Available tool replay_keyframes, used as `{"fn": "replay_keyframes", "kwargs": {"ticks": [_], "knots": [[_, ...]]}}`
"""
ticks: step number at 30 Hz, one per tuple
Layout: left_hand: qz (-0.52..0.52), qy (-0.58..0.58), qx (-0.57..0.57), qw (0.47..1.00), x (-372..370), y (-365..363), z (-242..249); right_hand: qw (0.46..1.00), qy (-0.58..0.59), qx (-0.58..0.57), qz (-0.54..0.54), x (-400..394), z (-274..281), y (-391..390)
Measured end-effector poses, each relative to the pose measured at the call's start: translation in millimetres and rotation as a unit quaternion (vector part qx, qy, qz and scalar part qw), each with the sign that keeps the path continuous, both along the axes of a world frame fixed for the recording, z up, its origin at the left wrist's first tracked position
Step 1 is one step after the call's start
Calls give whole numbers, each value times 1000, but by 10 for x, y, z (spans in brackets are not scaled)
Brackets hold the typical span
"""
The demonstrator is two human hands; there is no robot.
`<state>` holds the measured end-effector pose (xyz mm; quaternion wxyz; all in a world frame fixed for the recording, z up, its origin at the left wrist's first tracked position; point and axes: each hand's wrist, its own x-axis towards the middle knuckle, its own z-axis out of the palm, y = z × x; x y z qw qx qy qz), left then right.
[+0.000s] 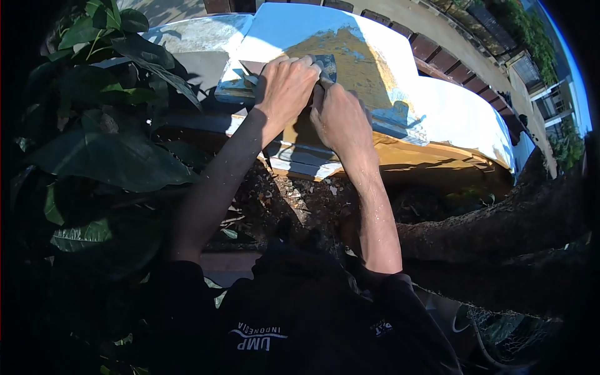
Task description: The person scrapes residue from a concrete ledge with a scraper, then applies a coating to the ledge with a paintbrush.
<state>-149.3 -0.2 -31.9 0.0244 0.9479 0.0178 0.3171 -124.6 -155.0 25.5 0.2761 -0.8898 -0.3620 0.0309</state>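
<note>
Both my hands are together over a curved panel (pixel 397 47) with worn white, blue and ochre paint. My left hand (pixel 289 87) is closed, its knuckles up, beside a dark flat blade (pixel 326 66) that shows past the fingers. Against it on the right, my right hand (pixel 344 115) is wrapped round the tool's handle, most of which is hidden. A thin flat piece (pixel 251 67) sticks out left of my left hand; what it belongs to is unclear. Ochre patches with blue flecks surround the blade.
Large dark leaves (pixel 112 156) crowd the left side. A thick trunk or branch (pixel 500 219) crosses the lower right, near netting (pixel 506 331). Below the panel lies littered ground (pixel 300 200). Brown slats (pixel 437 62) stand behind the panel.
</note>
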Motion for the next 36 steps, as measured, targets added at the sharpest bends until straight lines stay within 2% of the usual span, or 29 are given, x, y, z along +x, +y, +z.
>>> {"fn": "replay_keyframes", "kwargs": {"ticks": [3, 4, 5, 7, 8, 9, 10, 13, 14, 17, 19, 20, 21, 23, 24, 25, 26, 27, 29, 30, 31, 33, 34, 36], "knots": [[-38, -10, 4, 999, -266, -303, 65, 999, -5, -26, -40, -272, -118, -224], [-51, -46, 17, 997, -320, -376, -63, 999, 7, -23, -37, -331, -224, -311], [-39, -31, 22, 999, -302, -373, -142, 999, 9, -12, -41, -330, -327, -316], [-17, -16, 21, 1000, -132, -232, 134, 999, 7, 22, -42, -162, -94, -125], [7, -27, 49, 998, 59, -90, 179, 1000, 10, 13, -24, 57, -8, -3], [61, 20, 99, 993, 177, 4, 285, 1000, 2, -15, 5, 297, 54, 106], [59, 20, 100, 993, 204, 36, 341, 999, -12, -28, 11, 367, 122, 130], [6, 12, 56, 998, 74, -110, 186, 998, -20, -52, -22, 89, 57, -63], [-8, 12, 25, 1000, -79, -273, 131, 998, -64, -3, -15, -41, -180, -194], [-39, -55, 2, 998, -97, -292, 63, 999, -27, -15, -40, -90, -127, -141], [32, -90, 95, 991, 213, -7, 86, 999, -30, -27, -11, 210, 99, 73], [31, -68, 80, 994, 366, 151, 168, 996, -79, -44, 14, 361, 179, 159], [15, -85, 100, 991, 341, 194, 259, 995, -78, -57, 9, 353, 227, 136], [68, 31, 53, 996, 242, -11, 220, 994, -61, -86, 0, 236, 209, 50], [14, -29, 38, 999, 83, -183, 95, 997, -30, -73, -24, 67, 109, -98], [-36, -98, 30, 994, 2, -274, -23, 995, -86, -40, -25, 39, -76, -140], [-34, -102, 37, 994, 27, -240, -22, 989, -145, -10, -29, 11, -261, -181], [-31, -106, 43, 993, 52, -206, -21, 993, -112, -31, -19, 13, -165, -162], [53, 0, 57, 997, 178, -41, 232, 997, -32, -73, 13, 245, 184, 30], [63, 30, 35, 997, 171, -44, 275, 991, -99, -71, 49, 454, 170, 167], [74, 58, 13, 995, 178, -41, 326, 991, -55, -107, 65, 567, 218, 293], [96, 116, -35, 988, 206, -37, 388, 994, -78, -68, 18, 327, 196, 113], [16, -12, -52, 998, 160, -74, -27, 995, -82, -62, 6, 163, 39, -52], [-9, -91, -28, 995, 53, -190, -78, 963, -267, 39, 12, 172, -362, -87]]}}
